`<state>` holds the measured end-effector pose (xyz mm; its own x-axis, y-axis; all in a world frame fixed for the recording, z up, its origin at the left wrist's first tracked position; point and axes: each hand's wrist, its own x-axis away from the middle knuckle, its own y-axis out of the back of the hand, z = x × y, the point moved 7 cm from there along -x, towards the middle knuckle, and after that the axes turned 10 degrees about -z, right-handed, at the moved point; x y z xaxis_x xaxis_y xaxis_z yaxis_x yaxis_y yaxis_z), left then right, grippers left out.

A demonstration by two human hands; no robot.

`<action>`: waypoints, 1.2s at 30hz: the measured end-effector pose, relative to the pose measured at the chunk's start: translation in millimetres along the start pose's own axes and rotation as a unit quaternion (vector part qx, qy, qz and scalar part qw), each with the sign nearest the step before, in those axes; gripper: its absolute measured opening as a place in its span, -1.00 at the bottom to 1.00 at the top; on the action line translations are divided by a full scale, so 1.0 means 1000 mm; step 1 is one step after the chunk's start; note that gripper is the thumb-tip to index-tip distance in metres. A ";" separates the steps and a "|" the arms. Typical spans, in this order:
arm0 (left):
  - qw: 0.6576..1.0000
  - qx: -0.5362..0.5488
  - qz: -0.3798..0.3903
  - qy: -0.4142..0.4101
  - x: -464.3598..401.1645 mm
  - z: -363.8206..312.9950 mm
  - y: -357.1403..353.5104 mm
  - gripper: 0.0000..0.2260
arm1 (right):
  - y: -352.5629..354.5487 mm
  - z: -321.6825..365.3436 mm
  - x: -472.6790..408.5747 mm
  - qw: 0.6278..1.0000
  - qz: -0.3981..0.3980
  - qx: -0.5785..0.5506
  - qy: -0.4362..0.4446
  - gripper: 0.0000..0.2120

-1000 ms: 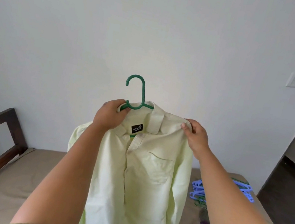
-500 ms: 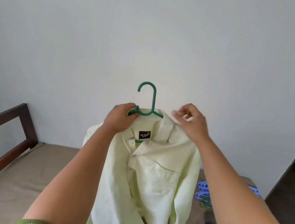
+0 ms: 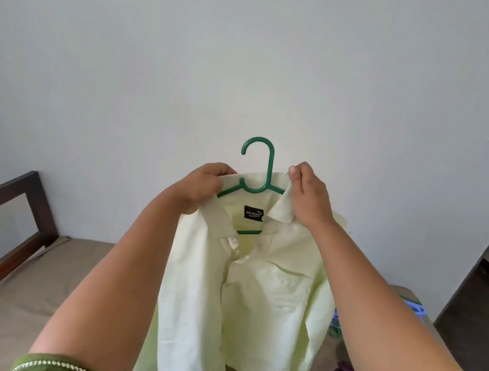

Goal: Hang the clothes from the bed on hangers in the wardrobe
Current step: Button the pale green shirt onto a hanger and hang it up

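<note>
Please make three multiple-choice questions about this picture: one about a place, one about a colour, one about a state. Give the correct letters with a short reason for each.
1. Where is the black brand label?
A. inside the collar
B. on the chest pocket
C. on a cuff

2. What colour is the plastic hanger?
A. blue
B. green
C. white

3. What is the right hand doing?
A. hanging free
B. resting flat on the bed
C. pinching the collar

Answers:
1 A: the black brand label sits just below the neckline of the pale yellow-green shirt.
2 B: the plastic hanger is green.
3 C: the right hand pinches the collar; the left hand grips the other side.
</note>
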<state>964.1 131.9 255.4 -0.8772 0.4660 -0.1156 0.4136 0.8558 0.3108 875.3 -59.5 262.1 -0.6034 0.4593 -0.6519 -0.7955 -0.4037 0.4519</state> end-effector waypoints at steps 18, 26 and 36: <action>0.934 -0.272 -0.078 -0.216 0.002 -0.019 -0.023 -0.67 | -0.007 -0.007 -0.008 0.989 0.048 0.057 -0.132 -0.45; 0.965 -0.011 -0.233 -0.116 -0.013 -0.019 0.007 -0.66 | 0.005 -0.002 -0.011 0.989 0.032 0.143 -0.017 -0.48; 0.983 0.028 -0.178 -0.034 -0.024 0.021 -0.040 -0.65 | -0.059 -0.034 0.052 0.975 0.182 0.121 -0.050 -0.48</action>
<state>973.5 91.6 225.5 -0.9515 0.1464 -0.2705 0.0971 0.9775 0.1874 893.4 -39.1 180.6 -0.8409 0.3996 -0.3650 -0.5102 -0.3604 0.7809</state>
